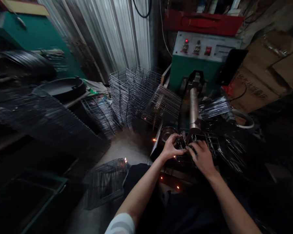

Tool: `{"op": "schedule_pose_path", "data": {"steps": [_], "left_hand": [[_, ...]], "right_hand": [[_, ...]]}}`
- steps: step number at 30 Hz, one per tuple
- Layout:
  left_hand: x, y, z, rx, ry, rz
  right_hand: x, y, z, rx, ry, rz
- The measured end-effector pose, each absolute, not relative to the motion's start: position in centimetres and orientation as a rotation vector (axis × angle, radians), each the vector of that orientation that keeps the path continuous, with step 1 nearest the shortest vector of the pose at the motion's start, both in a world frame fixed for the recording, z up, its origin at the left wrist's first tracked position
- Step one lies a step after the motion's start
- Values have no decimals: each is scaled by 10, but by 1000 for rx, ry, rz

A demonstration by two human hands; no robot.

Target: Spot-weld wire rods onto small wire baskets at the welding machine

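Observation:
My left hand (171, 147) and my right hand (202, 157) both press on a wire grid rack (211, 142) that lies under the metal electrode arm (194, 110) of a green welding machine (203, 53). The fingers of both hands curl over the rack's wires, close together near the arm's tip. Small orange sparks (161, 177) glow below and to the left of my hands. Part of the rack is hidden under my hands.
Several stacks of wire racks (133, 94) stand upright left of the machine. More racks lie on the floor (104, 182) and fan out at the left (51, 120). Cardboard boxes (266, 74) sit at the right. A round black pan (61, 87) rests at the left.

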State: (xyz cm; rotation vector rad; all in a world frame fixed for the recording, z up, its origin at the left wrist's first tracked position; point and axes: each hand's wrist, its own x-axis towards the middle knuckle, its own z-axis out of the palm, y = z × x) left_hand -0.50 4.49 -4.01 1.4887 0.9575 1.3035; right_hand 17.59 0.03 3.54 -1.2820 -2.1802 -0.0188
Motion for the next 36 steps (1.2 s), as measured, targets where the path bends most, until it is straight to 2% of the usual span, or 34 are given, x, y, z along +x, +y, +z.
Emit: {"op": "schedule_pose_path", "data": {"steps": [4,22,26,29,32,36], "left_hand": [[-10,60,-37,1530,989,1288],[-22,75,-29,1781,979,1306],[-38,47,-69,1596,1055,1347],[-33,19,-121,1130,1097,1264],[-10,5,-161,709,872,1148],[9,10,-184,583,685,1121]], "right_hand": [[185,14,30,-1299,-2184,-73],[189,20,26,-1280,-2091,62],[207,1,31,-1295,-1935,323],[226,-20,29,-1349,-1700,642],[237,-43,24,-1372,-1399,910],[240,-69,18,-1461,-1129,1040]]}}
